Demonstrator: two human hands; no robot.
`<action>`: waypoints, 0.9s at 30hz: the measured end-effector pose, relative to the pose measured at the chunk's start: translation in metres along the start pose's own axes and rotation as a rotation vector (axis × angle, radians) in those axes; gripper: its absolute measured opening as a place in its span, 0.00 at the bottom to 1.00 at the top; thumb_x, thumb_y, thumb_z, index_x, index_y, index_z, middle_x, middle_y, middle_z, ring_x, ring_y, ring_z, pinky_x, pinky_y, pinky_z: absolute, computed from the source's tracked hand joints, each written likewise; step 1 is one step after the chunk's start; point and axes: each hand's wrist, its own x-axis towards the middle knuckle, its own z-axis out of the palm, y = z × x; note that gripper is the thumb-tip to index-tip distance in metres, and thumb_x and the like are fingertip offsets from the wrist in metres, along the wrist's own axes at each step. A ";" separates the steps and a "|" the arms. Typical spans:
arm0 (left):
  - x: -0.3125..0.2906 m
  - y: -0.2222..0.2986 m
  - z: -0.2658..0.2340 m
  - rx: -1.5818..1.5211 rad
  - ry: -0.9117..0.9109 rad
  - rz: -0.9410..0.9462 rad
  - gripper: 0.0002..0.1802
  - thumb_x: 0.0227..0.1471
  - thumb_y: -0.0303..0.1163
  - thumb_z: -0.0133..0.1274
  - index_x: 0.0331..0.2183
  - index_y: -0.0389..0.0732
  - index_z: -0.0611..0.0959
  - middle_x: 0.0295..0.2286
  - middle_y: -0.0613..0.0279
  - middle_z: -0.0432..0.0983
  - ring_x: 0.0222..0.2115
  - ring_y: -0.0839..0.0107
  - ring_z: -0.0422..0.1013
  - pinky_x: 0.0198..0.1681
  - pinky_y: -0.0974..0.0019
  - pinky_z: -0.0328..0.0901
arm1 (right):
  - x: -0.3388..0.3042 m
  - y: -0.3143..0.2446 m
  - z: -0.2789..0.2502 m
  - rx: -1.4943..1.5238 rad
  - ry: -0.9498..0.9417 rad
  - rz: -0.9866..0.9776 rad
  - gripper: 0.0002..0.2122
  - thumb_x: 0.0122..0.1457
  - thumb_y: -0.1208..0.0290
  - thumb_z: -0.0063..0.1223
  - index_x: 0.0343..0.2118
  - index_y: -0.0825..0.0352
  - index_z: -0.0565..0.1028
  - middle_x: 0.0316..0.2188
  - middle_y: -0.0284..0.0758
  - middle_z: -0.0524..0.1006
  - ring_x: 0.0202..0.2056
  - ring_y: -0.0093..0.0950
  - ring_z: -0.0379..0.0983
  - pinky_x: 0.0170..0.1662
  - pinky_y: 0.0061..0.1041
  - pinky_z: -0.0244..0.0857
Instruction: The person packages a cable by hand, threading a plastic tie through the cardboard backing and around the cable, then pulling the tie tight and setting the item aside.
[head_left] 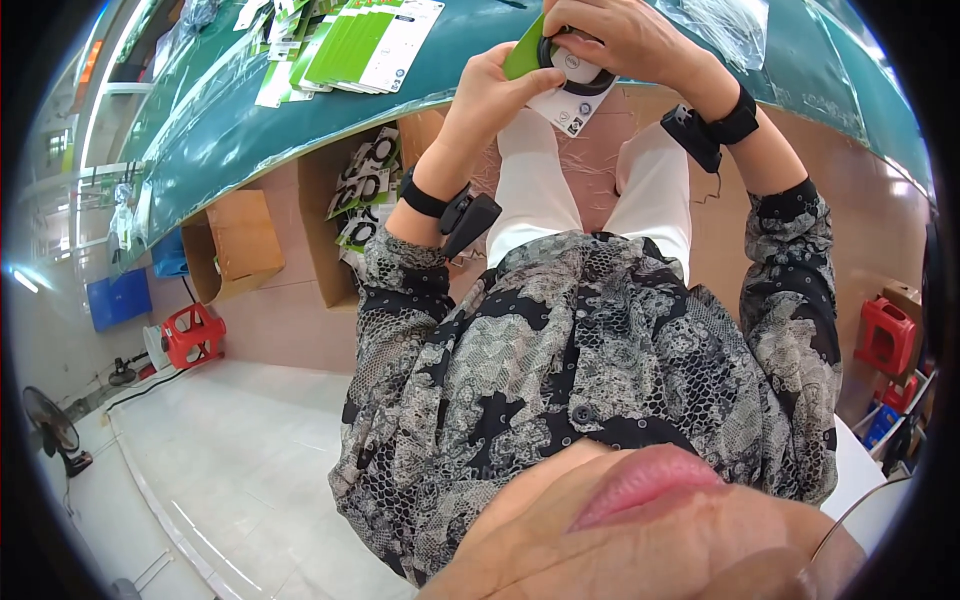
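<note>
1. At the top centre of the frame, two hands hold one green-and-white card (574, 120), with one black round item (592, 88) against its face and a single white disc (572, 62) in that item's middle.
2. The left hand (490, 92) is closed narrowly on the card's left side, its thumb reaching over the front to the black rim.
3. The right hand (635, 40) curls in from the upper right, fingers bent over the top of the round item; whether they pinch or merely press, one cannot tell.
4. Two black wrist straps show, one per arm, each with one black device.
5. At upper left lie one fanned row of cards (370, 45) and a looser pile (285, 45) beside it, overlapping too closely to count. One clear plastic bag (715, 25) lies at upper right.
6. The teal table (190, 150) has its near edge curving across the upper frame. The card's lower corner reaches past that edge, above the lap. Teal surface shows between the fanned row and the left hand, and more widely right of the bag.
7. Below the edge, left of the legs, stand two cartons; the nearer one (320, 225) holds at least three carded black rings (370, 187).
</note>
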 end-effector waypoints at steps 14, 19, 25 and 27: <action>0.003 -0.011 0.010 0.159 -0.017 0.001 0.19 0.47 0.34 0.62 0.38 0.32 0.77 0.28 0.68 0.76 0.28 0.81 0.69 0.32 0.75 0.65 | -0.007 -0.017 0.001 -0.296 -0.353 0.256 0.08 0.49 0.75 0.48 0.33 0.67 0.66 0.30 0.38 0.66 0.31 0.34 0.66 0.38 0.29 0.62; -0.009 -0.019 -0.003 -0.183 0.063 -0.073 0.19 0.49 0.30 0.60 0.42 0.34 0.76 0.31 0.66 0.76 0.30 0.79 0.72 0.33 0.74 0.68 | 0.026 -0.032 -0.026 -0.010 -0.217 0.284 0.12 0.54 0.75 0.49 0.42 0.69 0.68 0.33 0.36 0.69 0.33 0.28 0.69 0.37 0.24 0.64; -0.007 -0.028 -0.009 -0.408 0.065 -0.071 0.21 0.51 0.27 0.58 0.47 0.36 0.73 0.37 0.64 0.76 0.35 0.76 0.74 0.37 0.73 0.71 | -0.056 -0.008 -0.046 0.224 0.378 1.138 0.12 0.60 0.71 0.50 0.46 0.67 0.69 0.30 0.29 0.71 0.30 0.19 0.69 0.33 0.19 0.65; -0.005 -0.031 -0.003 -0.444 0.065 -0.078 0.22 0.52 0.27 0.57 0.48 0.36 0.72 0.38 0.64 0.75 0.36 0.77 0.74 0.38 0.72 0.71 | -0.063 -0.019 -0.030 0.282 0.476 1.300 0.12 0.61 0.70 0.50 0.45 0.67 0.69 0.29 0.28 0.71 0.29 0.18 0.69 0.32 0.18 0.65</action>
